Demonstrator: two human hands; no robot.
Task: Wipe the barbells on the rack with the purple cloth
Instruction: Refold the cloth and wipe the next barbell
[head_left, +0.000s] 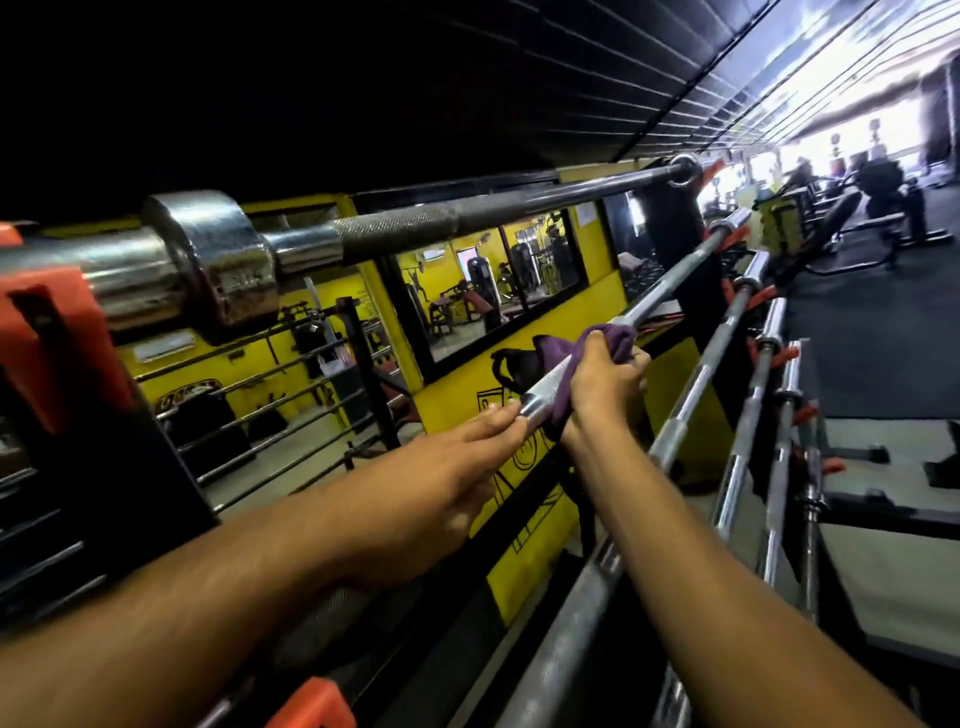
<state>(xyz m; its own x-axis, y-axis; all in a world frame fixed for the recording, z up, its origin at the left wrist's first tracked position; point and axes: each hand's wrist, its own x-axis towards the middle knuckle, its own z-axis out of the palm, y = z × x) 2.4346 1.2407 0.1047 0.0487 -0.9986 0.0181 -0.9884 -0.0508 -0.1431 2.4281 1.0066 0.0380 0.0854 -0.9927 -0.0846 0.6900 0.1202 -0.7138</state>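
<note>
The job looks mid-way at best: one bar (670, 299) is under the cloth now, and nothing in view shows which of the others are already clean. Judging by how things lie, the top bar (467, 218) above the hands and the lower bars (748, 415) to the right of them may each need a pass, though I cannot tell from shine alone.

The left hand (457, 457) reaches forward with its arm stretched from the lower left. Its fingertips (511, 415) pinch the bar just short of the cloth, seemingly steadying it or turning it.

Just right of it, almost touching, the right hand (605, 387) closes round the bar with the purple cloth (608, 340) bunched under the palm and fingers. The cloth wraps the bar and a loose end hangs below the wrist. The right arm runs in straight from the lower right, wrist a little raised.

Beyond the right hand the bar runs on bare toward the far rack (737, 239), so that length seems still to be wiped.
</note>
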